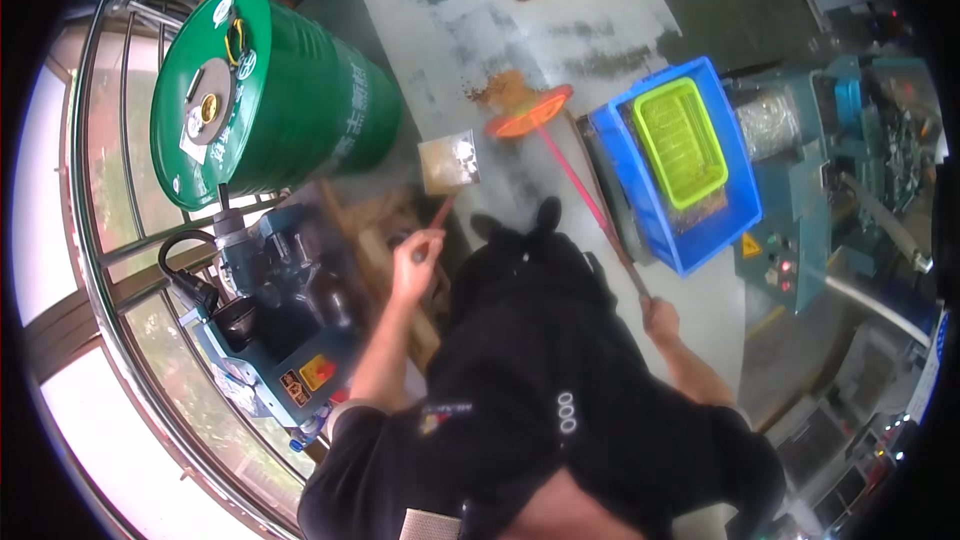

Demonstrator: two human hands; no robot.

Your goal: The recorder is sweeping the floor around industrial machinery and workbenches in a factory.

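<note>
My left hand (417, 258) is closed round the short reddish-brown handle of a flat, square metal shovel (450, 163). The shovel's pale, shiny plate is low over the floor in front of me. In my right hand (660, 320) is the long handle of a broom (572, 172), pinkish-red farther down and brown near my grip. Its orange head is at the floor, right of the shovel and apart from it. Beside the broom head, on its far left side, lies a patch of brown debris (507, 89). The head partly covers this patch.
A large green drum (310, 90) stands at the left, with small tools on its lid. Nearer is a dark machine (300, 285) by a metal railing (88, 190). On the right, a blue crate (742, 205) contains a yellow-green basket (680, 140), beside green machinery (785, 205).
</note>
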